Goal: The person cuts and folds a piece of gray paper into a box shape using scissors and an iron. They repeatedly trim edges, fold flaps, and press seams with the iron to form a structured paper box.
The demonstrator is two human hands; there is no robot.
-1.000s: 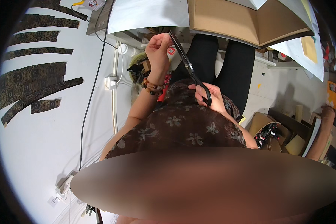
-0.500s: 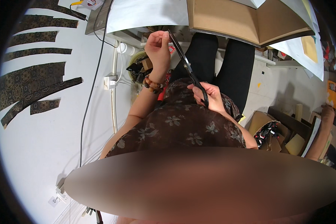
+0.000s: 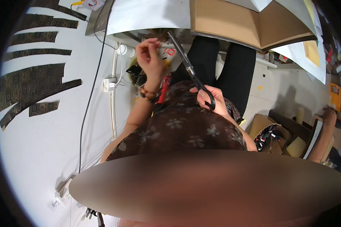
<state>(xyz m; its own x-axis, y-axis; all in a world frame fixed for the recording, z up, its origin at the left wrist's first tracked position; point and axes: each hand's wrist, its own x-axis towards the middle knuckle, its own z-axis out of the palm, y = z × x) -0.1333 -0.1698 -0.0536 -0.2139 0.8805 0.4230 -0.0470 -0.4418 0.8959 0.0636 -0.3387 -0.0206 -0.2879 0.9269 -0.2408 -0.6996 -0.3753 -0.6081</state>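
My right hand [image 3: 213, 99] is closed around the black handles of a pair of long scissors [image 3: 188, 67]. The blades point up and to the left, their tips near the edge of a white sheet [image 3: 149, 17]. Left of the tips is my left hand [image 3: 150, 60], slightly smeared, its fingers loosely bent and apart from the thumb. I see nothing held in it, and it does not touch the scissors. A beaded bracelet [image 3: 149, 94] circles that wrist.
Dark patterned fabric strips [image 3: 34, 36] and a larger piece [image 3: 34, 81] lie on the white surface at left. A black cable [image 3: 91, 98] runs beside them. An open brown box [image 3: 227, 22] stands ahead; a box of small items [image 3: 269, 138] sits at lower right.
My left hand has come away from the scissor tips, moving left and down, and its pinch has loosened. My right hand still holds the scissors in nearly the same place.
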